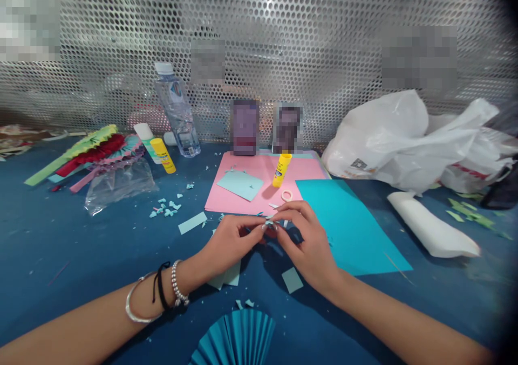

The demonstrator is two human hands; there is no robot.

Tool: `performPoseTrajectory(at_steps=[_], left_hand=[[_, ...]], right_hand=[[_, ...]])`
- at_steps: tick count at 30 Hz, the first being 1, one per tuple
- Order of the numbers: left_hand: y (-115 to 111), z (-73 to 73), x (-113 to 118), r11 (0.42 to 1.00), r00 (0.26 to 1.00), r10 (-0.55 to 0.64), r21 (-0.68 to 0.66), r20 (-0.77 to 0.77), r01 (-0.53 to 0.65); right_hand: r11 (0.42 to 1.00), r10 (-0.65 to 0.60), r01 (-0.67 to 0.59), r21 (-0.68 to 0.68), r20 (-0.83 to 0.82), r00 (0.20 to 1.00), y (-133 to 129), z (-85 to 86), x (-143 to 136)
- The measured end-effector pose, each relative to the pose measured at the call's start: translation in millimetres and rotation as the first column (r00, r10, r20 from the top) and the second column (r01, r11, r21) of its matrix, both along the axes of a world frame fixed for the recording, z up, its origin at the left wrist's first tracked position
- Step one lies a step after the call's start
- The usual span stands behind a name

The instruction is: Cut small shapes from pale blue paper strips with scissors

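My left hand [238, 241], with bracelets at its wrist, reaches in from the left. Its fingers are closed in a pinch on a small light-blue paper piece [269, 222]. From the other side my right hand [303, 235] pinches the same piece, so the fingertips of both hands nearly meet. Just behind the fingers a white ring [287, 195], perhaps a scissors handle, lies at the edge of the pink paper [226, 192]. A light-blue paper square [292, 280] rests below my right hand. Nearest me is a folded blue paper fan [237, 338].
A glue stick [282, 171] stands on the pink paper, with a light-blue sheet [240, 186] beside it. Bright blue paper [356, 230] lies to the right. Small paper cutouts [165, 208], a water bottle [178, 111] and another glue stick [163, 156] are left; white bags [384, 138] stand right.
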State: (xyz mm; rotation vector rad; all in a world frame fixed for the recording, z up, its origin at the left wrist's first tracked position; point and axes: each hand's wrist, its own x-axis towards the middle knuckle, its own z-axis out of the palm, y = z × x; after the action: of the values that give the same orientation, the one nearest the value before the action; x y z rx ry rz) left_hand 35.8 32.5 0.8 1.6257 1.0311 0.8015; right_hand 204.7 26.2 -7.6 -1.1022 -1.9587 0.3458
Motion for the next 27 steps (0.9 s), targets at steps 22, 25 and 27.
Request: performPoseTrajectory(at_steps=[22, 25, 27], left_hand=[[2.6, -3.6, -1.3, 1.000, 1.000, 0.001, 0.000, 0.000, -0.001], [1.8, -2.0, -0.7, 1.000, 1.000, -0.015, 0.011, -0.016, 0.015], [1.1, -1.1, -0.6, 1.000, 1.000, -0.023, 0.007, -0.018, 0.023]], right_hand=[[0.999, 0.010, -0.012, 0.046, 0.026, 1.000, 2.0, -3.4, 1.0], [0.999, 0.015, -0.015, 0.043, 0.021, 1.000, 2.1, -3.8, 0.9], [0.999, 0.016, -0.017, 0.037, 0.017, 1.000, 2.2, -4.2, 1.0]])
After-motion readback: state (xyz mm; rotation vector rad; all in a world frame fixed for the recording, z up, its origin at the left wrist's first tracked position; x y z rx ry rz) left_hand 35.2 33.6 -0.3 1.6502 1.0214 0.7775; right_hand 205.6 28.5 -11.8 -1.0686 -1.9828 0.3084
